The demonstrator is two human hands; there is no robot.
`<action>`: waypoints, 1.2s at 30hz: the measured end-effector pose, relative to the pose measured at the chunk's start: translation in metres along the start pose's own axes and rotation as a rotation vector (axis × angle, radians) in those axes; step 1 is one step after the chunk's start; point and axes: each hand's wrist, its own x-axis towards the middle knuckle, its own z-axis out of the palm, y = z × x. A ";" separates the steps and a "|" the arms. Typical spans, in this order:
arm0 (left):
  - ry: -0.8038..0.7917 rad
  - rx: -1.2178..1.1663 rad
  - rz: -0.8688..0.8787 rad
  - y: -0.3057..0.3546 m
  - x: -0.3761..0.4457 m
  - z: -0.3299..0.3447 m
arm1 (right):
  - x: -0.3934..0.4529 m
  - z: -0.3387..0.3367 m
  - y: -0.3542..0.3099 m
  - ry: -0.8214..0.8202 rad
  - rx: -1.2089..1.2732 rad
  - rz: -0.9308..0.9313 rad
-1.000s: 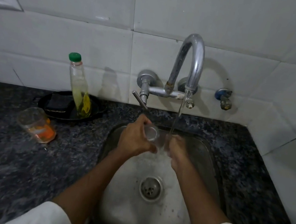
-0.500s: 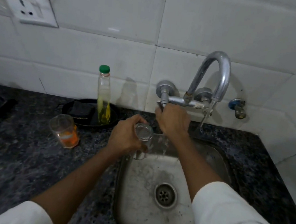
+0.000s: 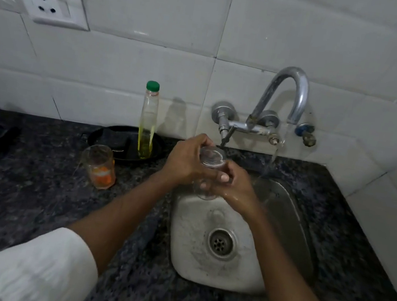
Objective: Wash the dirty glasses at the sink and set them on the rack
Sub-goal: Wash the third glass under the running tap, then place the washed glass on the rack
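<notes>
**Clear glass held in both hands over the sink**

The clear glass (image 3: 211, 163) sits upright between both hands, above the back-left corner of the steel sink (image 3: 292, 213). The left hand (image 3: 186, 161) wraps around its upper part, fingers curled over the rim. The right hand (image 3: 235, 188) closes on its lower body, thumb pressed against the left hand's fingers. Water runs from the curved tap (image 3: 288, 94) into the sink to the right of the hands, not onto the glass. On the dark stone counter (image 3: 34, 199), left of the sink, stands a second glass (image 3: 99, 166) with orange residue, just in front of a black tray (image 3: 108, 139) bearing a green-capped bottle (image 3: 147, 121) of yellow liquid.
</notes>
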 end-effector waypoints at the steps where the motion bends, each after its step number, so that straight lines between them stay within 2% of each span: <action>1: -0.030 -0.001 0.017 0.006 -0.003 0.003 | -0.005 0.003 -0.005 0.068 -0.018 -0.015; 4: -0.129 -0.065 0.009 0.021 -0.013 0.006 | -0.021 0.001 -0.013 0.210 -0.123 -0.064; 8: -0.240 -0.294 -0.177 0.031 -0.033 -0.005 | -0.040 -0.014 -0.012 0.260 -0.172 -0.009; 15: -0.115 -0.339 -0.370 0.020 -0.098 -0.025 | -0.063 -0.017 -0.016 0.195 -0.227 -0.038; 20: -0.030 -0.373 -0.391 0.007 -0.139 -0.065 | -0.058 0.022 -0.052 0.087 -0.247 -0.085; 24: 0.044 -0.337 -0.408 -0.015 -0.165 -0.125 | -0.050 0.080 -0.090 -0.032 -0.267 -0.177; 29: 0.283 -0.282 -0.482 -0.072 -0.217 -0.241 | -0.010 0.216 -0.142 -0.226 -0.283 -0.318; 36: 0.533 -0.281 -0.588 -0.173 -0.268 -0.385 | 0.056 0.418 -0.200 -0.293 -0.269 -0.469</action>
